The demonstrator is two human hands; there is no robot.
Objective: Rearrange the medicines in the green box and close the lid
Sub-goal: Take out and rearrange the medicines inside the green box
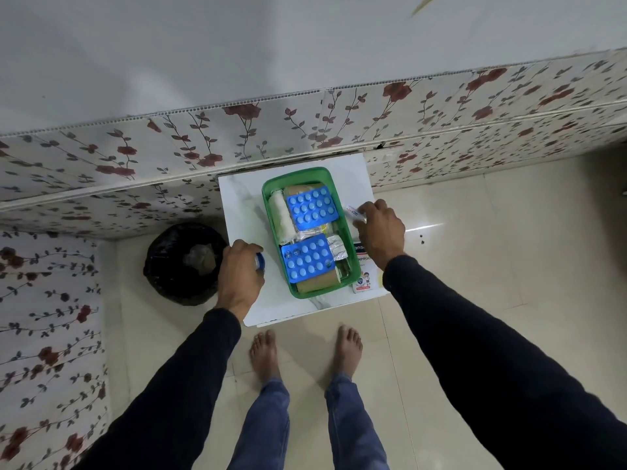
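The green box (271,212) stands open on a small white table (237,205). Inside lie two blue blister packs (312,207) (307,258), a white gauze roll (282,215), a silver strip (337,250) and tan bandage rolls (319,283). My left hand (239,273) is left of the box, closed around a small bottle with a blue cap (260,260). My right hand (380,232) is at the box's right rim, gripping a small white tube (354,213). No lid is in view.
A white plaster carton (363,283) lies on the table right of the box, partly under my right wrist. A black-lined bin (185,262) stands on the floor left of the table. A floral-papered wall runs behind. My bare feet (305,354) are just before the table.
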